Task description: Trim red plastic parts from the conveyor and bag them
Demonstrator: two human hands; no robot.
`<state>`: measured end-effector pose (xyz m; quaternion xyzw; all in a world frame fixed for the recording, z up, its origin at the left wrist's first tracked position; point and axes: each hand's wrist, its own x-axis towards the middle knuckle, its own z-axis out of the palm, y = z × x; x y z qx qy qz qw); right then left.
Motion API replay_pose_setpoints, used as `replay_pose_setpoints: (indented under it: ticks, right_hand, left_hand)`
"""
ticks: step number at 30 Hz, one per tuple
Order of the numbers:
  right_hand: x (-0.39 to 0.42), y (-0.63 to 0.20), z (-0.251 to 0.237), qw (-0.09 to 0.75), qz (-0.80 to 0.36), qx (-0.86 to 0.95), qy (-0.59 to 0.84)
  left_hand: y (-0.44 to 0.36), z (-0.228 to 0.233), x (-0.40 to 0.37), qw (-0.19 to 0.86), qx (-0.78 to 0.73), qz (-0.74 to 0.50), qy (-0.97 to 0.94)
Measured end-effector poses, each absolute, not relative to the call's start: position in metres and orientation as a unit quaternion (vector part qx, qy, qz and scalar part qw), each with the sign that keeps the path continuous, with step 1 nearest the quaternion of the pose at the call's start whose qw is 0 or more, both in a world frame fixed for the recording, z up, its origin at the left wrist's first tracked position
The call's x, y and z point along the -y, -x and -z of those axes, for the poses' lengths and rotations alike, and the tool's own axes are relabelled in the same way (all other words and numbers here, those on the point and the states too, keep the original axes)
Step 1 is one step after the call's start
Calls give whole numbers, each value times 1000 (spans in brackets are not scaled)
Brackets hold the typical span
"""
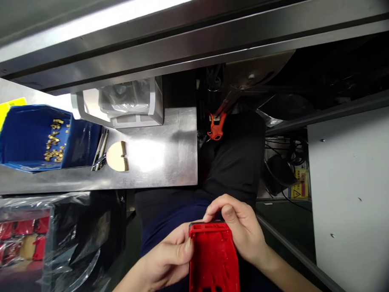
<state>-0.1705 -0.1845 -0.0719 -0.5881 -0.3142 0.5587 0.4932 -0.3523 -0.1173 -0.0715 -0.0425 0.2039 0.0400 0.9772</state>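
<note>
Closest in, both hands hold a red plastic housing [213, 260] over the lap, low center of frame. Left hand [165, 260] is curled round its left edge w/ the thumb laid flat on the near-left corner; right hand [240, 229] wraps the far-right corner, thumb pressed down on the top rim, fingers bent behind it. Neither hand is open; both are closed on the part, and nothing else is in them. Risk no. 1, as a judgement: the piece is held in mid-air w/ no surface under it, only dark trousers and a gap down to the floor, so a slip of either thumb could drop it where it's hard to get back. The grip is mostly at the top end, so the lower half hangs free and could twist out. Thumb pressure on the thin rim might also flex or crack it if pushed hard. Left of the lap, a bagged tray of red parts [22, 239] sits under loose clear film, which an elbow could snag. Further out, on the steel bench [169, 164], a blue bin [28, 139] of small brass pieces sits near the front edge; a knock could spill them. Beside it lie tweezers [100, 151] and a round tan disc [117, 156], then a white holder [123, 106] w/ plastic bags. An orange-handled tool [217, 129] hangs off the bench end, approx. above the knees, and could catch a raised hand.
</note>
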Motion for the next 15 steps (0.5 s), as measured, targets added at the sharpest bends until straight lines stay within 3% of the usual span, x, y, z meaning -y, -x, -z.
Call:
replay_pose_setpoints:
  ticks: [6,11,15]
  right_hand:
    - [186,172,74,491,-439,332,676]
    - [190,173,75,480,-469,346,656]
    - [188,163,77,483,-327,293,758]
  left_hand:
    - [350,69,114,977,-204,-47,39]
    - [349,69,115,978,-195,-52,44]
    - [351,70,117,978,-197,-46,41]
